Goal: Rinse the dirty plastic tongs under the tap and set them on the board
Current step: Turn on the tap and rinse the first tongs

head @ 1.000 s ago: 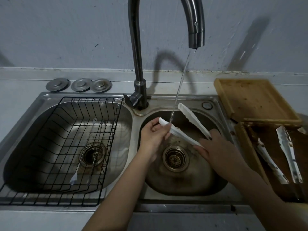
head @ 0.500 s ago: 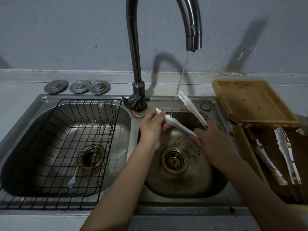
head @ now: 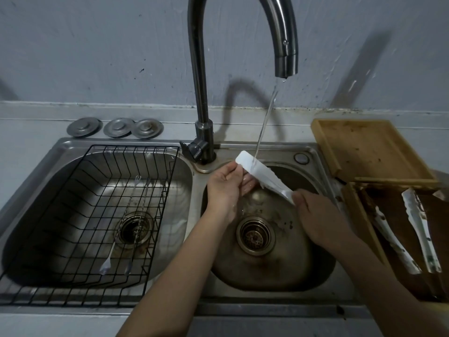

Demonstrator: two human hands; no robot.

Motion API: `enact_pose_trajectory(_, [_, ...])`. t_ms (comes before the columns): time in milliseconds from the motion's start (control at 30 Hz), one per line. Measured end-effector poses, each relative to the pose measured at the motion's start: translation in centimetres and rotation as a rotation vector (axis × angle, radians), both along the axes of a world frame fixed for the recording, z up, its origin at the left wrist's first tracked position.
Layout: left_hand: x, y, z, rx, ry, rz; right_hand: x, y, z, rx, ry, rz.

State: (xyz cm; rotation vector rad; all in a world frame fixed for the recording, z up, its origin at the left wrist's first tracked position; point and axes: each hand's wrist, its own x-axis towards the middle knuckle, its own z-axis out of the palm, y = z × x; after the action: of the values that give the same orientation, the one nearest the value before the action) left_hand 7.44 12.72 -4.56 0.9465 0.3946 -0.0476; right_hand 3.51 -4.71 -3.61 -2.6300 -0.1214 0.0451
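White plastic tongs (head: 263, 176) lie slanted over the right sink basin (head: 272, 268), held at both ends. My left hand (head: 224, 188) pinches the tip end at the upper left. My right hand (head: 320, 220) grips the handle end at the lower right. A thin stream of water from the tap (head: 286, 59) strikes the tongs near the tip. The arms of the tongs look pressed together. The light wooden board (head: 369, 149) lies empty at the back right.
A darker wooden tray (head: 359, 215) at the right holds two stained white tongs (head: 421, 229). A black wire rack (head: 92, 215) with two thin metal forks sits in the left basin. Three metal drain lids (head: 114, 127) lie behind it.
The spread arms of the tongs have come together. Both hands have raised the tongs and turned a flat side up under the stream.
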Motion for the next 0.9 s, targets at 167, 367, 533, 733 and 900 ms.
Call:
enact_pose_trajectory(167, [-0.6, 0.1, 0.0, 0.267, -0.082, -0.107, -0.3, -1.1, -0.2, 0.123, 0.142, -0.143])
enact_pose_trajectory(367, [0.1, 1.5, 0.0, 0.622, -0.090, -0.121, 0.1, -1.7, 0.2, 0.246, 0.277, -0.074])
enact_pose_trajectory(533, [0.5, 2.3, 0.6, 0.525, -0.053, -0.238, 0.0, -1.8, 0.9, 0.355, 0.369, -0.064])
enact_pose_trajectory(733, [0.5, 2.9, 0.5, 0.684, -0.172, -0.206, -0.6, -2.0, 1.1, 0.324, 0.388, 0.114])
enact_pose_trajectory(900, [0.7, 2.6, 0.5, 0.889, -0.188, -0.071, -0.7, -1.6, 1.9, 0.424, 0.257, 0.269])
